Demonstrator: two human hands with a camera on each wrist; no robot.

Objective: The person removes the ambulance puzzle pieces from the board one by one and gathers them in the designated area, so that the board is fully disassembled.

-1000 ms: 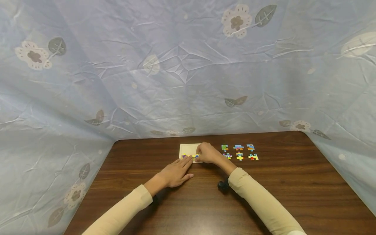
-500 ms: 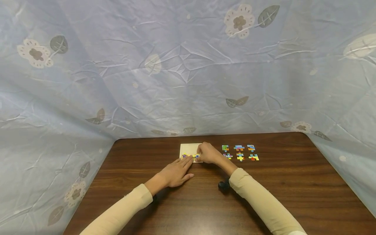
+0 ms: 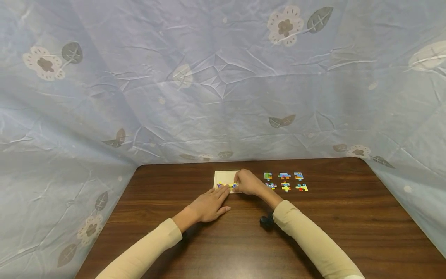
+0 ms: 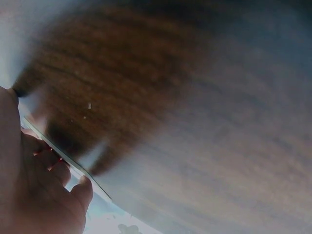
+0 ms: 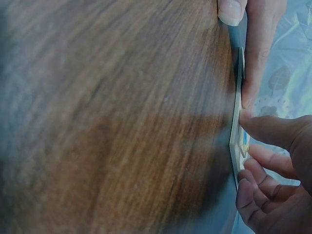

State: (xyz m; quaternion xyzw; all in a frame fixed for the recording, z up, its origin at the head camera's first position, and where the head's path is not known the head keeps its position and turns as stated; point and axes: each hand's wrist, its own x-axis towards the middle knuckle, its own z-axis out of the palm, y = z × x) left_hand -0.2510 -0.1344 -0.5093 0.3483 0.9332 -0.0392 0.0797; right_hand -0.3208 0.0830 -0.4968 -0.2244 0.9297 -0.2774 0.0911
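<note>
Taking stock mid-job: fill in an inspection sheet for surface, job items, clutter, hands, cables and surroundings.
Surface: brown wood-grain table.
Job's things: square cream tray with multicoloured jigsaw pieces along its near side; six loose pieces to its right.
Clutter: nothing seen, except a rounded black object by the right beige cuff.
Hands: left hand rests straight fingers at the tray's near edge; right hand pinches a piece there.
Cables: nothing seen.
Surroundings: pale blue fabric printed with flowers and leaves.
</note>
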